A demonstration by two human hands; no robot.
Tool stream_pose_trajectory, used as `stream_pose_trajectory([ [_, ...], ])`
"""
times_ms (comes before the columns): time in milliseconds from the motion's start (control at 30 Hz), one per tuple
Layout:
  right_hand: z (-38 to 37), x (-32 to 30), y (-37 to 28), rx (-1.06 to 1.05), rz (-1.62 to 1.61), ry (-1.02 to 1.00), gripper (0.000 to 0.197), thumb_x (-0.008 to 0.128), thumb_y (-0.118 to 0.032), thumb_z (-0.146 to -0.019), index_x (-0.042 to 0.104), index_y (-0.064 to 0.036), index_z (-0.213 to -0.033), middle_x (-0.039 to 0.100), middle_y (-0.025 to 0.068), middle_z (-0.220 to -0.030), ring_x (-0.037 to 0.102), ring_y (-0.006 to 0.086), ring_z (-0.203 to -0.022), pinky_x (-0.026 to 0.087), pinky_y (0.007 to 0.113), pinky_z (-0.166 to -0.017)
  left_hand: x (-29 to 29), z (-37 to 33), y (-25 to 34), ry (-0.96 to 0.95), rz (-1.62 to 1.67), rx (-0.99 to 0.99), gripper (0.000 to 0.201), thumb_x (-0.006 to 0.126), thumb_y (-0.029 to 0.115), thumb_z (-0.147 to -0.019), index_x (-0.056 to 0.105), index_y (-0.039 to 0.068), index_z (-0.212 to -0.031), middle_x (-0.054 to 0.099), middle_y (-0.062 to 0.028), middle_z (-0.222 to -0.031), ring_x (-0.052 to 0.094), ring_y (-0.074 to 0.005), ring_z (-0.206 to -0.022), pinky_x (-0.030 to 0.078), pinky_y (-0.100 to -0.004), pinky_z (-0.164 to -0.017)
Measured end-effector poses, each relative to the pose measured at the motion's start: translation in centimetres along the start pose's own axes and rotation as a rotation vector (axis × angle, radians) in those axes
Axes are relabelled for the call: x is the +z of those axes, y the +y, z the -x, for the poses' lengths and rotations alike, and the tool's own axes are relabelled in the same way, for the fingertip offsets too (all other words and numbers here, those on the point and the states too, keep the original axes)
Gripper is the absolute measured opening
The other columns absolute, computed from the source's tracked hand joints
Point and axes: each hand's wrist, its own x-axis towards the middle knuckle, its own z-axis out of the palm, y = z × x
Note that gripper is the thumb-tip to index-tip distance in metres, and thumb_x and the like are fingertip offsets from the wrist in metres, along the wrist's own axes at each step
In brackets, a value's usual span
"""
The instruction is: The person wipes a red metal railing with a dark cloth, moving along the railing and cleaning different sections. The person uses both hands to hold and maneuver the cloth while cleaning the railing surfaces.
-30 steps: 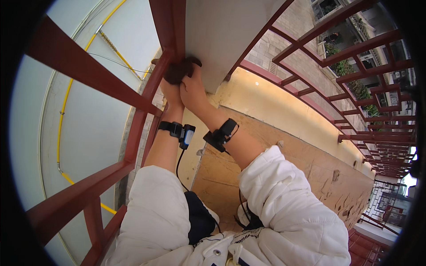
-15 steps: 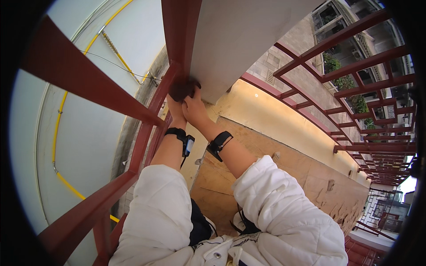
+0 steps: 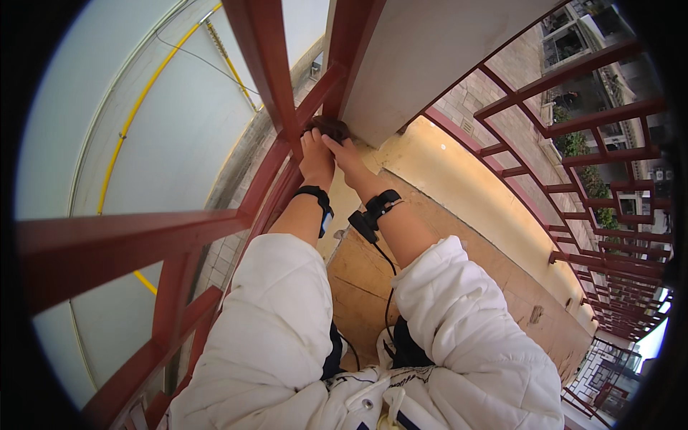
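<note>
Both hands meet at the foot of a dark red railing post (image 3: 347, 50), beside a pale wall panel (image 3: 401, 61). A crumpled dark brown rag (image 3: 332, 127) lies under the fingers, pressed against the red frame. My left hand (image 3: 315, 156) holds its left side, fingers bent over it. My right hand (image 3: 348, 159) is close beside, with its fingers on the near edge of the same rag. Part of the rag and some fingertips are hidden. Each wrist wears a black strap with a small device, and a cable hangs from the right one.
Red railing bars (image 3: 129, 247) cross close on my left, with a pale wall and a yellow pipe (image 3: 147, 89) beyond. A worn brown board (image 3: 459, 265) covers the floor. On the right, a red lattice railing (image 3: 530, 172) overlooks paving and shrubs.
The view has shifted, so the railing looks different. My left hand has come up from beneath the right and now rests on the rag beside it. The rag stays at the post's foot.
</note>
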Motion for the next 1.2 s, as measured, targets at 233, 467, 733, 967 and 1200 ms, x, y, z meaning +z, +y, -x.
stream_pose_trajectory([
  [233,1.9,3.4,4.1,0.043,0.193,-0.033,0.065,0.07,-0.04,-0.09,0.051,0.0032,-0.135,0.06,0.0178,-0.13,0.057,0.0279,-0.118,0.046,0.038,-0.098,-4.9,4.8,-2.8,-0.231,-0.214,-0.127,0.031,0.06,0.014,-0.091,0.049,0.002,-0.118,0.062,-0.0208,-0.116,0.062,-0.0383,-0.11,0.052,-0.0458,-0.086],
  [467,4.9,6.6,7.9,0.061,0.128,0.134,0.062,0.069,-0.045,-0.09,0.056,0.0042,-0.125,0.062,0.0179,-0.123,0.059,0.0274,-0.112,0.048,0.038,-0.093,-4.6,9.0,-5.9,-0.101,-0.529,0.066,0.033,0.063,0.013,-0.086,0.05,0.002,-0.114,0.057,-0.0174,-0.112,0.059,-0.0339,-0.105,0.049,-0.0408,-0.087],
  [733,0.6,5.3,6.0,-0.21,0.44,0.409,0.057,0.074,-0.032,-0.079,0.059,0.0062,-0.118,0.064,0.0261,-0.114,0.062,0.0412,-0.103,0.05,0.047,-0.088,-8.7,8.1,-2.4,-0.332,-0.45,0.224,0.029,0.064,0.015,-0.086,0.061,0.001,-0.112,0.062,-0.0141,-0.107,0.06,-0.0305,-0.105,0.049,-0.0386,-0.092],
  [967,0.3,-0.9,2.6,-0.91,0.802,0.274,0.033,0.071,-0.005,-0.072,0.056,0.0017,-0.1,0.061,0.028,-0.114,0.058,0.048,-0.103,0.05,0.049,-0.091,-13.2,5.8,1.1,0.165,-0.133,0.464,0.024,0.062,0.008,-0.082,0.064,0.006,-0.106,0.063,-0.0086,-0.106,0.059,-0.0278,-0.104,0.048,-0.0411,-0.092],
  [1200,-4.8,0.3,2.1,-1.269,1.13,0.064,0.041,0.071,-0.002,-0.071,0.051,-0.0031,-0.107,0.054,0.0221,-0.128,0.052,0.043,-0.119,0.045,0.047,-0.103,-14.0,6.6,-1.4,0.257,-0.19,0.327,0.035,0.065,0.018,-0.088,0.056,0.001,-0.117,0.061,-0.0133,-0.106,0.06,-0.0319,-0.103,0.05,-0.0427,-0.086],
])
